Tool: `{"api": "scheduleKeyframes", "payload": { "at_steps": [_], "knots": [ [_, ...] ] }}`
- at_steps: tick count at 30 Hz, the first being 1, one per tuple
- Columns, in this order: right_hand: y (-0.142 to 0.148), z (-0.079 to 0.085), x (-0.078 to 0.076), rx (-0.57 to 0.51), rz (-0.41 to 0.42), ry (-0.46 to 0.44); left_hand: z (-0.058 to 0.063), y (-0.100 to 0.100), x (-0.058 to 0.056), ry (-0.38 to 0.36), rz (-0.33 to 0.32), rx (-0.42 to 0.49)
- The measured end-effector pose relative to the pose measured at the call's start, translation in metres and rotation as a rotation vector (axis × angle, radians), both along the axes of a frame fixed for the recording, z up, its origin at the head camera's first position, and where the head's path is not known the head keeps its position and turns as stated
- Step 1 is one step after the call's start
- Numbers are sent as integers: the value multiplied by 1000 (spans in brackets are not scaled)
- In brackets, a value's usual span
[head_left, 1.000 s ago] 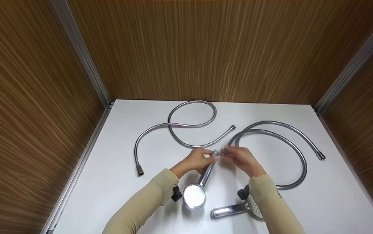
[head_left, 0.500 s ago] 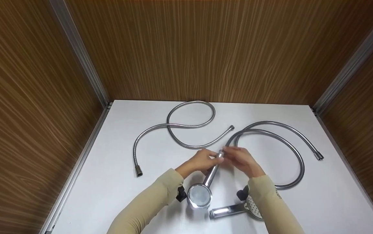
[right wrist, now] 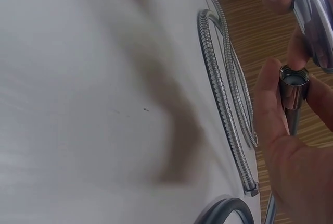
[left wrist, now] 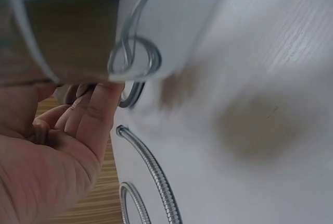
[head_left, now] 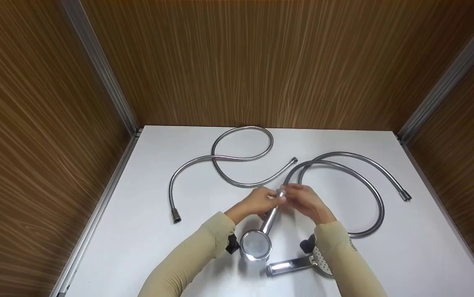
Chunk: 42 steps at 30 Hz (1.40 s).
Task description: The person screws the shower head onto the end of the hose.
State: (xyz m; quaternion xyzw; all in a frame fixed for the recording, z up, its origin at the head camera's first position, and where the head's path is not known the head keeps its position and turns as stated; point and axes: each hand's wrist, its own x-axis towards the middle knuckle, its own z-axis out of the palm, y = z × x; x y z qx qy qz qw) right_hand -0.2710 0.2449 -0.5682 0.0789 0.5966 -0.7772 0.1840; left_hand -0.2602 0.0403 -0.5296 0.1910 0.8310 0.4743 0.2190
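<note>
"Two hands meet over the white table [head_left: 137, 247]: the left hand [head_left: 257, 201] pinches the handle of a shower head [head_left: 255, 246], and the right hand [head_left: 305, 201] pinches the nut [right wrist: 294, 92] of the grey hose [head_left: 381, 208]," says one observer.

"What is hard to make out?" asks the other.

"The right sleeve [head_left: 346, 255] covers part of a second shower head [head_left: 288, 267]. The left wrist view shows the held one cut off, too close. Dark marks beside that sleeve are too small to read."

"Which way does it point?"

"It is between the forearms, round end nearer the person, long axis slanting away and slightly right; the nut's threaded mouth is just beside the handle's end"
</note>
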Motion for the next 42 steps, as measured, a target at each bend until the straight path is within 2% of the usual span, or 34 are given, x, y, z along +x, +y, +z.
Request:
{"api": "scheduleKeyframes", "payload": {
  "at_steps": [7, 17, 24, 31, 42],
  "knots": [
    [1, 1, 1, 24, 9, 20, -1, 1, 1, -57, 17, 15],
    [4, -1, 1, -3, 38, 49, -5, 0, 0, -59, 28, 20],
    [5, 0, 4, 26, 85, 79, -5, 1, 2, -112, 55, -6],
    [5, 0, 5, 51, 98, 104, -4, 1, 2, -114, 51, -17],
    [0, -7, 4, 87, 45, 95, -4, 2, 3, -72, 89, -53]
  ]
}}
